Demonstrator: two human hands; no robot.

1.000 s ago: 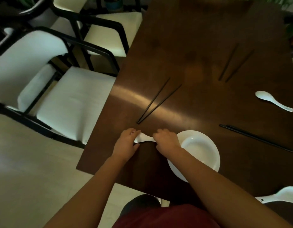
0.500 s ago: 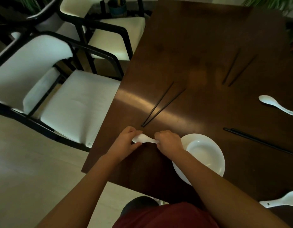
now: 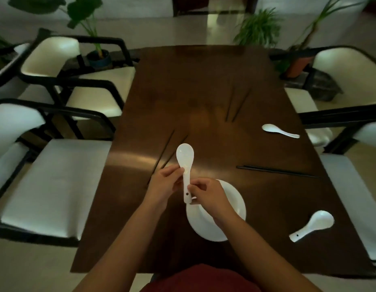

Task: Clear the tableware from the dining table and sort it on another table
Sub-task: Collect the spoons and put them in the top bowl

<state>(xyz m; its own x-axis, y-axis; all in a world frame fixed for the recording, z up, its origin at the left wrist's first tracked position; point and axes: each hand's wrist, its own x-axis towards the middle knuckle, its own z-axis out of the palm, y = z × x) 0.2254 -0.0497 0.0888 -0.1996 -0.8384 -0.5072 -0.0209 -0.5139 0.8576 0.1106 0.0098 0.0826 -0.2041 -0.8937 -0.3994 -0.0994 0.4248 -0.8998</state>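
Both hands hold a white ceramic spoon point(image 3: 185, 159) upright above the dark wooden dining table point(image 3: 204, 81). My left hand point(image 3: 163, 183) pinches the middle of its handle; my right hand point(image 3: 206, 196) grips the handle's lower end. Just under my right hand sits a white bowl point(image 3: 233, 220), partly hidden by that wrist. Two more white spoons lie on the table: one at the far right point(image 3: 279, 131), one at the near right point(image 3: 313, 225). Three pairs of black chopsticks lie on the table: near my left hand point(image 3: 168, 150), in the middle point(image 3: 235, 108), and at the right point(image 3: 275, 170).
White-cushioned chairs with black frames stand along both sides: two on the left point(image 3: 52, 182) point(image 3: 94, 89), two on the right point(image 3: 355, 197) point(image 3: 341, 66). Potted plants point(image 3: 258, 28) stand beyond the table's far end. The floor is pale.
The spoon has been lifted off the table and turned upright between both hands. The head camera has swung to look down the table's length.
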